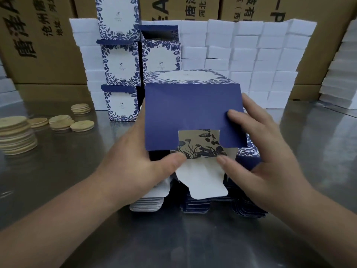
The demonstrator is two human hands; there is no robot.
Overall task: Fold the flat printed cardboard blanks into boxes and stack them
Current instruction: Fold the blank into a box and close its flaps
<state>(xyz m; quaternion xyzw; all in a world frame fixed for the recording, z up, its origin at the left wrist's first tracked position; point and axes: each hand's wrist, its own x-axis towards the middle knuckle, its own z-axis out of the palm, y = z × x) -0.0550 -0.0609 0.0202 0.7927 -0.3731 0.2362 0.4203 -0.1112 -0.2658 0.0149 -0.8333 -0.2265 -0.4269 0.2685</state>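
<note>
Far left of the half-folded box (191,78) there are piles of round wooden discs (17,132) on the metal desk (173,238), nothing to do with the folding as far as I can tell. Just left of and behind the box stand the finished boxes (120,102), stacked in two columns. A few have their blue top flaps standing up, so they're open, but it's too dark inside to say if anything's in them.

The left hand (135,167) grips the box's left side, thumb pressing on the printed tab (199,144). The box is held up in the middle, bottom end facing the camera, right above the pile of flat blanks (195,207). Its blue flap (193,113) is folded down over the end, and the white tongue (201,180) is not tucked yet. Can't see inside it.

The right hand (266,151) clamps the right side, one finger on the blue flap and thumb on that printed tab too.

What I'd worry about: if the tongue gets shoved in crooked it'll crease or tear at the notch, and if the thumbs ease off early the blue flap may spring up and the bottom won't lock. A bottom that isn't locked would probably make a wobbly stack.

Right of and behind the box is a wall of plain white boxes (251,64), all closed.
</note>
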